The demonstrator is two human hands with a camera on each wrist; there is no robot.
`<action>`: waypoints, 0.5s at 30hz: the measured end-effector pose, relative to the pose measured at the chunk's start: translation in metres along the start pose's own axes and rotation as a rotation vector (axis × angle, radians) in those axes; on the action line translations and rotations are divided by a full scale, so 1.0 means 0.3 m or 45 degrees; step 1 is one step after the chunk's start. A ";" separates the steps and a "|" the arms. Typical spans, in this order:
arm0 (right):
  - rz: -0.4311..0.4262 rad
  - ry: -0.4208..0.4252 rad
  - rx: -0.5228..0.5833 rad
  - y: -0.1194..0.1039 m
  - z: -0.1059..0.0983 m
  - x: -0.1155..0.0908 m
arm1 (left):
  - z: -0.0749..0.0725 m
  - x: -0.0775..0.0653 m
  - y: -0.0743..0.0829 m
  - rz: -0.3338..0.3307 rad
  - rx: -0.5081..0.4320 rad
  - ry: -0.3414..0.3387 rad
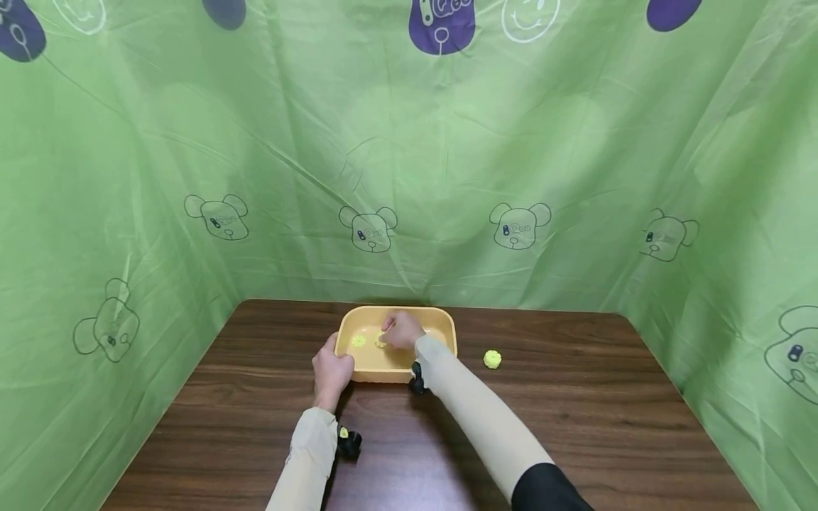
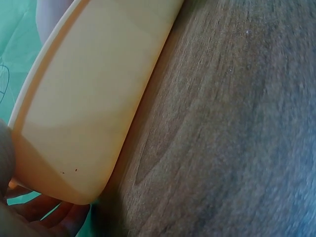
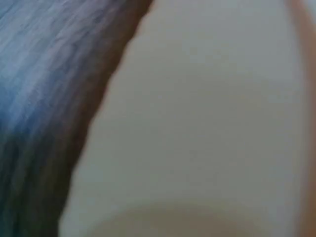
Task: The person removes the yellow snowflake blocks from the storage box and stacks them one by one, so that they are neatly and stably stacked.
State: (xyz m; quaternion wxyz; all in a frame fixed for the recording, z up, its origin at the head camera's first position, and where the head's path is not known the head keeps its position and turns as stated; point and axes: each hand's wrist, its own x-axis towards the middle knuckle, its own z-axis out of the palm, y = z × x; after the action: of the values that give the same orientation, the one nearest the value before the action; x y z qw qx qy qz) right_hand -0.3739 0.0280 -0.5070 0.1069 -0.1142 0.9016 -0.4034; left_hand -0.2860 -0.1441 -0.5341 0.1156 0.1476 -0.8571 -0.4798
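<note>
A shallow yellow tray (image 1: 382, 373) stands at the far middle of the dark wooden table (image 1: 575, 411). My left hand (image 1: 331, 369) grips its near left corner, thumb on the rim; the left wrist view shows the tray's outer wall (image 2: 94, 98) with my fingers (image 2: 44, 217) under the corner. My right hand (image 1: 402, 330) reaches into the tray with curled fingers and pinches a small yellow piece (image 1: 380, 343). A second yellow piece (image 1: 358, 341) lies in the tray to its left. The right wrist view is a blur of tray wall (image 3: 197, 123) and table (image 3: 44, 74).
A yellow-green ball (image 1: 492, 359) lies on the table just right of the tray. A green cloth printed with bears (image 1: 409, 177) hangs behind the table and along both sides. The table's near half is bare wood (image 2: 222, 123).
</note>
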 end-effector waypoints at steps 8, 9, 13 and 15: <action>-0.095 -0.066 0.299 -0.015 -0.195 -0.073 | 0.002 0.010 0.001 0.006 0.003 -0.004; -0.097 -0.067 0.314 -0.009 -0.229 -0.088 | 0.003 0.011 0.000 0.009 0.003 -0.010; -0.089 -0.053 0.355 0.036 -0.372 -0.153 | 0.005 0.016 -0.006 0.007 0.005 -0.012; -0.081 -0.028 0.348 0.071 -0.442 -0.181 | 0.003 0.017 -0.007 0.013 0.004 0.004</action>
State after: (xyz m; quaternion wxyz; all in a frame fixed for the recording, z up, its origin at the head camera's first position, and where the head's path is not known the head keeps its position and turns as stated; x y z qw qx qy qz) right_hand -0.3625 0.1510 -0.4313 0.1186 -0.1315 0.8330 -0.5242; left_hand -0.2906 -0.1464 -0.5361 0.1191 0.1443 -0.8583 -0.4778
